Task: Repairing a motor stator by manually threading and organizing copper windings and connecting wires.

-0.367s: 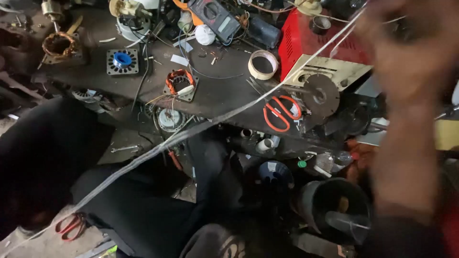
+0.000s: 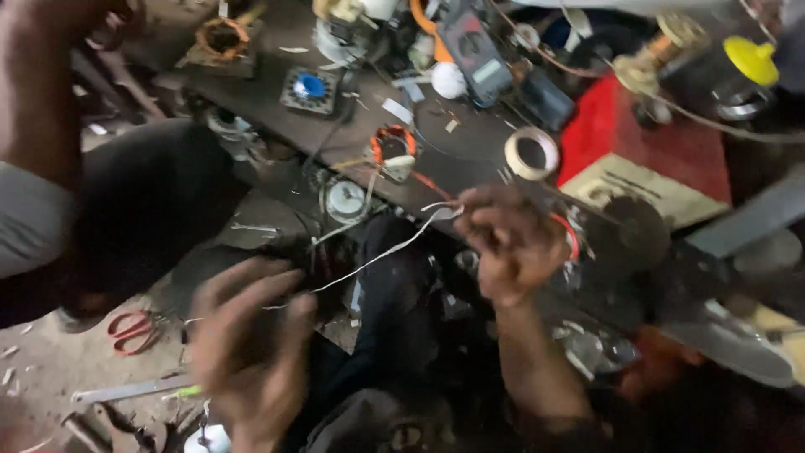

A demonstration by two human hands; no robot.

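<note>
I see my right hand [image 2: 507, 247] pinching one white cord [image 2: 394, 246] that runs to my blurred left hand [image 2: 247, 352] (grip unclear); one tape roll [image 2: 532, 153] sits on the bench, one pair of red scissors [image 2: 132, 330] on the floor

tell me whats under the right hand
Under the right hand, red-handled scissors show only as a curved handle edge; the rest is covered. The hand pinches a thin white strip running to the left hand.

Probably a repair workshop: motor coils [image 2: 392, 149], multimeter [image 2: 474, 55], scissors [image 2: 132, 329].
</note>
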